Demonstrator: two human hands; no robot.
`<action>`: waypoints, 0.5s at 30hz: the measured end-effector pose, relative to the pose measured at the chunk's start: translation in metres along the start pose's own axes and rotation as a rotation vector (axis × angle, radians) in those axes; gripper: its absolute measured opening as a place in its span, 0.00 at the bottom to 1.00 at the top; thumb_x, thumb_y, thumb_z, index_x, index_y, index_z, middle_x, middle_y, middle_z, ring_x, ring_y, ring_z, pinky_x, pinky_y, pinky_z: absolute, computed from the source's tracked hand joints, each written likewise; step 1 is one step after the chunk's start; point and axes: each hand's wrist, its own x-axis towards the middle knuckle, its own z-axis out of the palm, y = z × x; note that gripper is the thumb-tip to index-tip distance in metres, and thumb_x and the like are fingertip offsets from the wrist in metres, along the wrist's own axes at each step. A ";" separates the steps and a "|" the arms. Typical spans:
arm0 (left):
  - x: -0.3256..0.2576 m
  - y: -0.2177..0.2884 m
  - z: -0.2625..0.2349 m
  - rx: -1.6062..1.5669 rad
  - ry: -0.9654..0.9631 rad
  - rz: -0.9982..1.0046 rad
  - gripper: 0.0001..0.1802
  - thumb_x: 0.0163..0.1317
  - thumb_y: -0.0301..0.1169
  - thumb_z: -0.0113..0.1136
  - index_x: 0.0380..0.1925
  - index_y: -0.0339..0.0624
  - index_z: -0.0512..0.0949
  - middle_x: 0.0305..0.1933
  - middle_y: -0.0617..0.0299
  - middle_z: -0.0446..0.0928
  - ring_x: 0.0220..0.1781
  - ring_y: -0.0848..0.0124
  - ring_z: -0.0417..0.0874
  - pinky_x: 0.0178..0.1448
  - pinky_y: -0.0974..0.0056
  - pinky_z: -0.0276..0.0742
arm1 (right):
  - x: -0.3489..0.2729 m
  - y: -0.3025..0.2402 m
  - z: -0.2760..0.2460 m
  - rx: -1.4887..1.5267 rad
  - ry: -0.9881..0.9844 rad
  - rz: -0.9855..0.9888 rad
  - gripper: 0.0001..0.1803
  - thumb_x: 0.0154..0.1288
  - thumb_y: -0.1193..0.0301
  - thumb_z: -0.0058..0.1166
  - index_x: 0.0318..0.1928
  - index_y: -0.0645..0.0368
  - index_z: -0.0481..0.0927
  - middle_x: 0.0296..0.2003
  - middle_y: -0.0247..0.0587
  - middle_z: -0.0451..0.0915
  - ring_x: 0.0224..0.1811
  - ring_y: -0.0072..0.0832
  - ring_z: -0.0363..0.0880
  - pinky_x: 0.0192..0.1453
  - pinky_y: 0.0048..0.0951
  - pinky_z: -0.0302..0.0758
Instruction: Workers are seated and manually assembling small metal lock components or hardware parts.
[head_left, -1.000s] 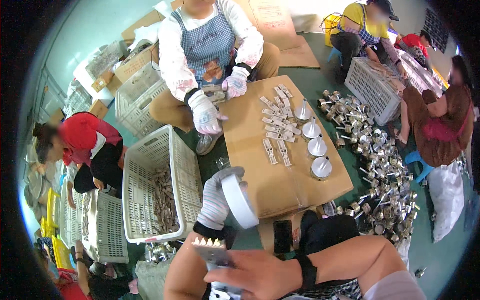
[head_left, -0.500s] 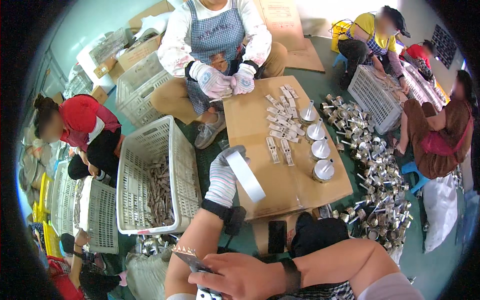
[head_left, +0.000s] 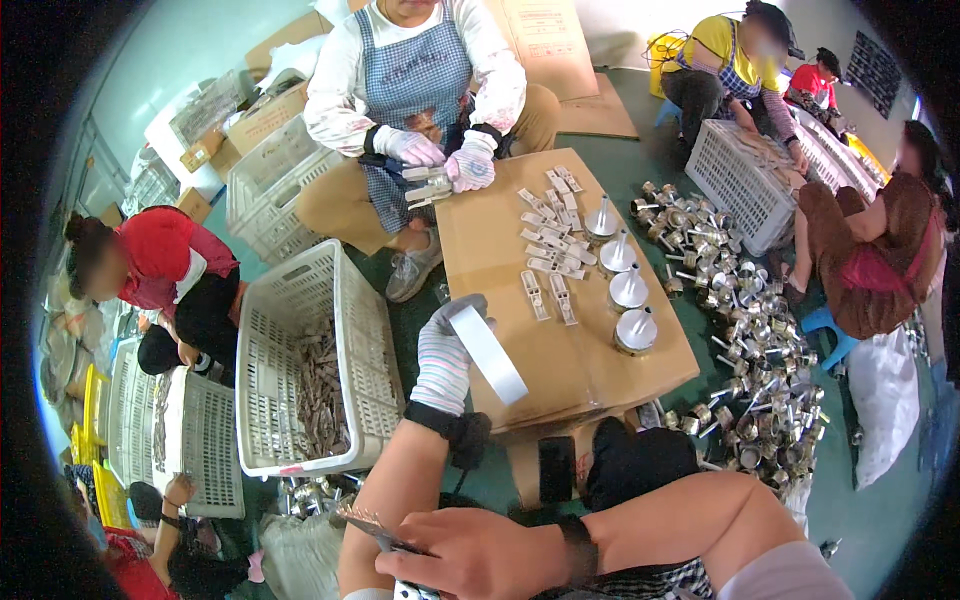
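My left hand (head_left: 443, 362), in a striped knit glove, is raised over the near edge of a flat cardboard sheet (head_left: 560, 350) and grips a white tape roll (head_left: 487, 352). My bare right hand (head_left: 470, 552), with a black band on the wrist, reaches across low in front of me and pinches a thin stack of flat metal pieces (head_left: 365, 523). On the cardboard lie several small silver clips (head_left: 548, 240) and a row of silver funnel-shaped parts (head_left: 622, 285).
A white plastic basket (head_left: 300, 310) with metal strips stands to my left. A heap of shiny metal fittings (head_left: 750, 340) lies right of the cardboard. A person in an apron (head_left: 420, 90) handles clips opposite me. Other people crouch at baskets left and right.
My left hand kept the tape roll and rose toward the cardboard's near edge. My right hand stayed low, holding the metal pieces. The person opposite brought both hands together over some clips.
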 end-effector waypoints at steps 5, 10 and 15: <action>0.002 -0.004 0.000 0.079 -0.012 0.029 0.16 0.47 0.14 0.59 0.39 0.32 0.76 0.34 0.56 0.77 0.33 0.67 0.78 0.34 0.66 0.77 | -0.009 0.034 -0.003 0.005 -0.196 0.090 0.18 0.55 0.74 0.48 0.47 0.65 0.68 0.35 0.53 0.72 0.39 0.49 0.74 0.41 0.42 0.73; 0.004 -0.002 -0.005 0.096 0.034 0.054 0.18 0.45 0.14 0.60 0.40 0.32 0.76 0.35 0.56 0.77 0.34 0.66 0.78 0.36 0.66 0.77 | -0.008 0.043 0.008 -0.034 -0.079 0.000 0.16 0.56 0.74 0.47 0.45 0.68 0.69 0.35 0.52 0.73 0.39 0.48 0.75 0.43 0.41 0.73; 0.005 -0.001 -0.004 0.028 0.048 0.011 0.18 0.46 0.14 0.59 0.41 0.28 0.74 0.37 0.52 0.77 0.35 0.65 0.78 0.36 0.65 0.78 | -0.007 0.045 0.007 -0.039 -0.093 -0.004 0.17 0.56 0.74 0.46 0.46 0.67 0.68 0.37 0.53 0.73 0.40 0.48 0.75 0.44 0.41 0.73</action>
